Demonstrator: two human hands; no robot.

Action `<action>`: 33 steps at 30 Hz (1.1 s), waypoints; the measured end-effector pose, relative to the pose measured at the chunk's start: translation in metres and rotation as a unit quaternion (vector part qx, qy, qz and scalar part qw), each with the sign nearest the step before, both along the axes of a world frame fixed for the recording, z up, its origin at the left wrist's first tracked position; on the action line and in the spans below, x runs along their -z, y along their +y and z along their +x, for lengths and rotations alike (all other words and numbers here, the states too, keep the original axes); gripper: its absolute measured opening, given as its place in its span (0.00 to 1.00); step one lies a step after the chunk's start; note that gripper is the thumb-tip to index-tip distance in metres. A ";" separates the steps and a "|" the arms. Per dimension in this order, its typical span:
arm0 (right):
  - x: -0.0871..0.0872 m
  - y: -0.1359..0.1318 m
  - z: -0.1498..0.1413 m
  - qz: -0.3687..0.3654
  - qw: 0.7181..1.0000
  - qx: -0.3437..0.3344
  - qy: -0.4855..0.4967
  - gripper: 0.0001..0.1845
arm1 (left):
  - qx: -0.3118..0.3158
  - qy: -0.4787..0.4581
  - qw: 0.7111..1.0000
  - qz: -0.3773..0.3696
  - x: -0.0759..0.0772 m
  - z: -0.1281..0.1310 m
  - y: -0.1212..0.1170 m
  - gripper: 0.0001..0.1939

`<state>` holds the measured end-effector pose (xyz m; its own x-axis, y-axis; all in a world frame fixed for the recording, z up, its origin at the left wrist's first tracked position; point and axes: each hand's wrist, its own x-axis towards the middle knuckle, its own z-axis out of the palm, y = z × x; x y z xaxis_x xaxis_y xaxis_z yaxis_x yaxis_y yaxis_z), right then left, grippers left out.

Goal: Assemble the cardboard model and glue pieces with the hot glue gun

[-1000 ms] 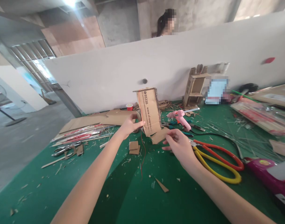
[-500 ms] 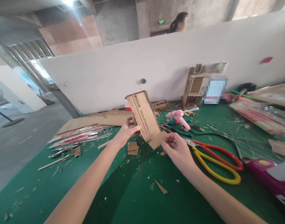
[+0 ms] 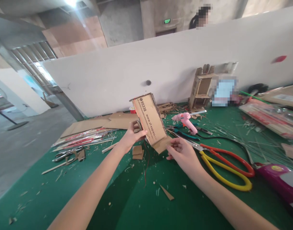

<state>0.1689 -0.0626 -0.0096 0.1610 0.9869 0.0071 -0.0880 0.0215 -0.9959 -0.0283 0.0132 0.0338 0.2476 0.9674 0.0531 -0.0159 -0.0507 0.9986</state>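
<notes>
My left hand (image 3: 134, 135) grips the left side of a printed cardboard box (image 3: 150, 118), held up tilted above the table. My right hand (image 3: 181, 151) pinches the edge of a small cardboard piece (image 3: 161, 146) at the box's lower end. That piece overlaps or meets the bottom edge of the box; whether it is attached I cannot tell. A thin red wire (image 3: 146, 166) hangs below the box. Two small cardboard squares (image 3: 138, 152) lie on the table under my left hand.
Right of my right hand lie large scissors (image 3: 229, 166) with red and yellow handles. A pink glue gun (image 3: 188, 123) and pliers (image 3: 185, 134) are behind it. A cardboard shelf-like structure (image 3: 201, 89) stands by the white partition (image 3: 108, 80). Scraps litter the green table (image 3: 84, 191).
The cardboard box has tilted, its top leaning left. The small piece in my right hand has shifted slightly down and left with it. A person behind the partition has moved right.
</notes>
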 end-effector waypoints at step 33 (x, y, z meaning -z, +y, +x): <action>0.001 0.007 0.000 -0.023 0.999 -0.018 -0.015 0.15 | 0.006 0.029 0.999 0.012 -0.002 0.001 -0.004 0.30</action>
<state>0.1688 -0.0557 -0.0106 0.1254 0.9915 -0.0350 -0.0573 -0.0280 -0.9980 -0.0275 0.0093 0.0354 0.2633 0.9627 0.0618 0.0404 -0.0750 0.9964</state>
